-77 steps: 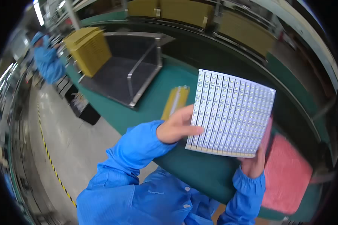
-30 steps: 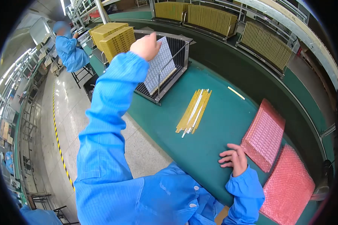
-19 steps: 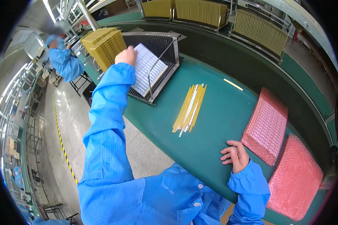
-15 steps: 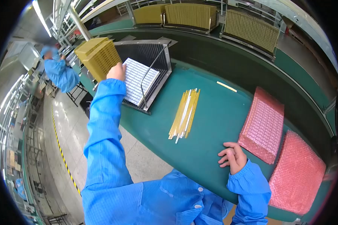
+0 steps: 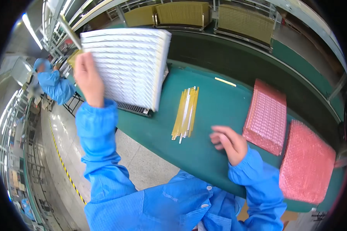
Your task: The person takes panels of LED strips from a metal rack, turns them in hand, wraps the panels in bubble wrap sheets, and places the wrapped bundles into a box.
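Observation:
My left hand (image 5: 89, 79) grips the left edge of a thick white stack of panels (image 5: 129, 65), marked in regular rows and held up tilted. The panels look like circuit boards, but motion blurs the detail. Under and behind the stack, a black slotted rack (image 5: 133, 109) is mostly hidden. My right hand (image 5: 232, 143) hovers over the green tabletop (image 5: 212, 161) with fingers loosely apart, holding nothing. Between my hands lies a bundle of thin yellow and white strips (image 5: 186, 113). A panel stack in pink bubble wrap (image 5: 266, 119) is just right of my right hand.
Another pink bubble-wrap pack (image 5: 306, 161) lies at the near right. One loose strip (image 5: 225, 82) rests near the table's far side. Beyond are a dark conveyor belt (image 5: 219, 61) and racks of yellow panels (image 5: 181, 14). A person in blue (image 5: 54, 82) is at the far left.
The white stack has come up out of the black rack in my left hand, rising toward the camera. My right hand has shifted slightly left and up.

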Demonstrator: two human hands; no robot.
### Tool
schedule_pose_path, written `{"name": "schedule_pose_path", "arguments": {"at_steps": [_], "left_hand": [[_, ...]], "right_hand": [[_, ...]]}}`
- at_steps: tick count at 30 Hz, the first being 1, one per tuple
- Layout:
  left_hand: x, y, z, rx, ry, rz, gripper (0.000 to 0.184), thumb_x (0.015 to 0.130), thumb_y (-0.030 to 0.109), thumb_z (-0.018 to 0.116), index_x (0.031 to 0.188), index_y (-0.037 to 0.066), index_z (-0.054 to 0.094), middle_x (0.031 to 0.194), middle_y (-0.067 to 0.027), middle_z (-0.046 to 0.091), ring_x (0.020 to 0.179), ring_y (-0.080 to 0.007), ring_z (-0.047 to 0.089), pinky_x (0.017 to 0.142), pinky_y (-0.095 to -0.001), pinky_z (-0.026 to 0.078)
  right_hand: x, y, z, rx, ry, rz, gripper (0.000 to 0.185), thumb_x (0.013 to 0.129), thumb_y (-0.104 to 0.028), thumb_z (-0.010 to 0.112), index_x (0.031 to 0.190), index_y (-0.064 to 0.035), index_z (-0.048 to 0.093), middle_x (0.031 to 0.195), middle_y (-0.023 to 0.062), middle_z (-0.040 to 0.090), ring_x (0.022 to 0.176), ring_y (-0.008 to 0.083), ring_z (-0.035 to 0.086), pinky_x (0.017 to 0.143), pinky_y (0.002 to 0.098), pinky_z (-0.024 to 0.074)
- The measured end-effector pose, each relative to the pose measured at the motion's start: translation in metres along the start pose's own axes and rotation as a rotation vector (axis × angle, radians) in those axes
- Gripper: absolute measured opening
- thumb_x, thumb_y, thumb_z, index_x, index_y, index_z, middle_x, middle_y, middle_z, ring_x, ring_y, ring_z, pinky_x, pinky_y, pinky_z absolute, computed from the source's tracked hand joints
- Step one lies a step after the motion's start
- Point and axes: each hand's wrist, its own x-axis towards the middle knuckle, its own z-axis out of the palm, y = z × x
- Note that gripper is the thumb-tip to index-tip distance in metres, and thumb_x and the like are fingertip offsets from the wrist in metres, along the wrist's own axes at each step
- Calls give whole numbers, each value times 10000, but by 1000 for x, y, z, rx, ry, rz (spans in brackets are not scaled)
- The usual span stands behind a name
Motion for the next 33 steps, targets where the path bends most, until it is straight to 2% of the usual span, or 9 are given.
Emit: {"name": "schedule_pose_path", "arguments": {"at_steps": [6,14,16,22,25,28,30,31,33], "left_hand": [[-80,41,68,-400,-415,-368,211,904,142,426,756,3,483,661,-5,476,627,-50,399,560,-208,355],[-130,16,95,-856,-642,-996,347,932,259,367,1002,-44,522,866,-52,595,757,-96,544,689,-226,424],[-133,14,90,-892,-659,-1160,348,933,258,361,1020,-39,520,883,-63,597,767,-101,551,702,-231,430],[-132,16,84,-890,-628,-1071,333,932,242,364,1023,-38,519,907,-78,595,801,-119,559,741,-239,437],[-138,11,83,-883,-614,-1071,298,927,212,378,1001,-34,529,910,-76,591,816,-117,548,750,-252,432],[-146,7,88,-832,-544,-1032,221,903,168,414,919,-8,548,854,-58,571,800,-112,514,741,-256,418],[-148,20,91,-684,-503,-903,220,897,194,438,904,1,541,839,-67,564,801,-118,507,741,-268,412],[-147,29,91,-636,-509,-753,230,897,214,443,912,1,528,850,-75,554,804,-126,500,752,-272,408],[-145,42,91,-624,-571,-704,423,882,265,462,1191,-14,388,1123,-208,489,1062,-263,471,922,-318,338]], "right_hand": [[37,-23,37,170,120,-234,212,893,-98,382,1031,30,479,946,111,578,845,164,566,672,263,467],[59,11,28,514,149,-63,152,895,-150,405,819,-36,470,671,76,540,525,120,543,458,229,463],[76,37,27,265,22,223,159,886,-154,427,861,-10,489,691,99,553,527,137,555,467,247,481],[87,56,41,86,202,136,234,871,-133,446,1028,37,480,765,128,574,630,172,593,568,273,511],[75,43,27,204,96,150,343,911,-278,395,1097,1,469,930,139,568,868,202,576,724,317,491],[59,4,16,668,-117,223,755,845,-606,230,1275,10,302,1233,175,424,1101,286,456,892,410,395],[46,-10,22,596,-87,135,693,877,-535,265,1293,20,272,1272,165,387,1130,268,431,942,380,346],[50,5,30,458,-20,-181,536,899,-335,407,1278,27,296,1254,133,407,1109,229,436,950,339,325],[50,8,29,485,-24,-186,499,883,-258,419,1269,35,301,1236,140,419,1093,225,444,944,332,327]]}}
